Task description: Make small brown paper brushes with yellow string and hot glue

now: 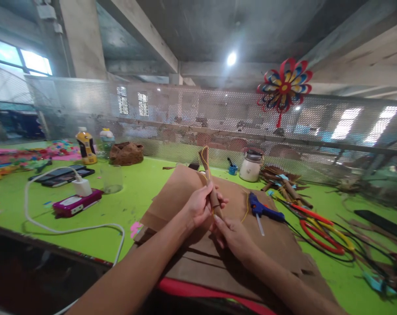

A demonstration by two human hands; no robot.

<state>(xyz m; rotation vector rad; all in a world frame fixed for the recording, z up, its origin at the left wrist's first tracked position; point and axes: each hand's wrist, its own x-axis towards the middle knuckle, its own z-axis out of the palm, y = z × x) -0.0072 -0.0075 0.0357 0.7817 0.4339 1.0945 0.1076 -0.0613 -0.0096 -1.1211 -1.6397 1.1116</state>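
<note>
Both hands are closed around a slim roll of brown paper (214,199), which is tilted with its flared top pointing away from me. My left hand (201,204) grips its middle, fingertips showing on the far side. Lower down, my right hand (229,232) pinches the bottom end between thumb and fingers. A thin yellow cord (205,153) loops over the top and runs along the roll. Beneath my hands lie brown paper sheets (172,197). On these sheets, to the right of my hands, rests a blue glue gun (266,209) with a whitish stick beside it.
Scissors with red and yellow handles (323,232) and black cables lie at right, near brown scraps (288,183). A white jar (251,166) stands behind. Leftward are a purple power strip (77,203), a clear cup (112,179), and a yellow bottle (86,146). Perforated metal screens the far edge.
</note>
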